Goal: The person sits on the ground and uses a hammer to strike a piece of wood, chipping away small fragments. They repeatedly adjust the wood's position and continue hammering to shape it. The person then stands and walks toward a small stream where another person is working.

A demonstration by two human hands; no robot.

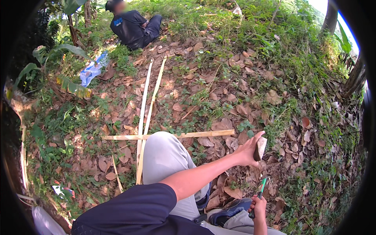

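My left hand (pixel 246 153) is stretched out to the right and grips a pale grey-brown piece with a flat face (pixel 260 149), a stone or a chunk of wood; I cannot tell which. Lower down, near my shoe, my right hand (pixel 258 206) is closed round a slim tool with a green shaft (pixel 263 185) and a dark handle end. Its tip points up toward the piece, apart from it. A pale wooden strip (pixel 203 134) lies crosswise beyond my knee. Two long pale strips (pixel 144 102) cross it and run away from me.
Dry leaves and green weeds cover the ground. A person in dark clothes (pixel 133 28) sits at the far left. Near them lies a blue-and-white plastic bag (pixel 93 69). A thin short stick (pixel 117 174) is left of my knee (pixel 162 154). Tree trunks (pixel 355 76) stand at the right.
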